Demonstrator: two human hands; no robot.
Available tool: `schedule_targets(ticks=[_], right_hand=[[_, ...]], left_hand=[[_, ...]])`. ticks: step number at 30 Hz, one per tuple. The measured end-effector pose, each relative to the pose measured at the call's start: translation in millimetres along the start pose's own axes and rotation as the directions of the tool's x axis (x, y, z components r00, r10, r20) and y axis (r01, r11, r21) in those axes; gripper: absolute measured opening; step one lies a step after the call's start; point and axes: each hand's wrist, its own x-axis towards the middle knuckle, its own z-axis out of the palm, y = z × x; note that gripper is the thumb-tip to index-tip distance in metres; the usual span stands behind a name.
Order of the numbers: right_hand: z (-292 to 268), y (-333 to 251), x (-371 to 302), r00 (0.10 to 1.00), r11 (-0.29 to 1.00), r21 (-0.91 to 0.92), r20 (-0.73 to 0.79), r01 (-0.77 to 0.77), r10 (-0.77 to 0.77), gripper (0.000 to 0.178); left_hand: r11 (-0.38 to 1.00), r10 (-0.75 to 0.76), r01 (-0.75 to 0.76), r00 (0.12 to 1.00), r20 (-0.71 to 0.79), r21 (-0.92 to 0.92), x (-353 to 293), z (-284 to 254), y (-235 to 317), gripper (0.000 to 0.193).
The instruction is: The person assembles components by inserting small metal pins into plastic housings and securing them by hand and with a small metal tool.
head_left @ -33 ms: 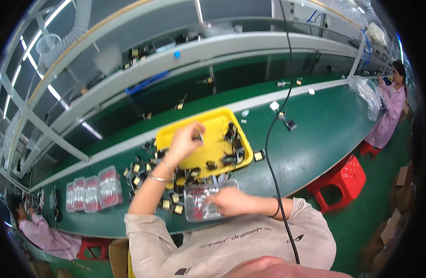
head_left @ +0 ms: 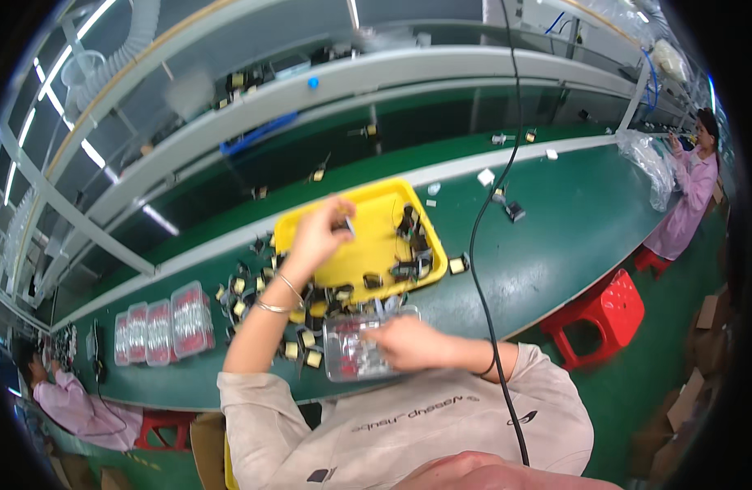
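Head view: the left hand (head_left: 315, 234) pinches a small dark part (head_left: 341, 226) above the yellow tray (head_left: 374, 243); the right hand (head_left: 410, 342) is over a clear box (head_left: 333, 359) on the bench (head_left: 547, 237), its fingers (head_left: 376, 336) too blurred to tell their grip.

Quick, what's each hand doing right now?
Left hand: closed on a small dark part, above the yellow plastic tray.
Right hand: at the clear rectangular plastic box; grip unclear.
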Motion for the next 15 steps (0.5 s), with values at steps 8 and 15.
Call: schedule_targets(ticks=[8, 15], right_hand=[[-66.0, 9.6, -0.3, 0.912, 0.866, 0.491, -0.390, 0.091, 0.125, 0.052], [-96.2, 17.4, 20.0, 0.854, 0.805, 0.570, -0.491, 0.164, 0.174, 0.059]], left_hand=[[0.682, -0.103, -0.152, 0.948, -0.300, -0.715, -50.5, -42.6, 29.9, 0.058], [0.323, -0.166, -0.119, 0.970, -0.179, -0.939, -79.4, -44.4, 18.2, 0.063]])
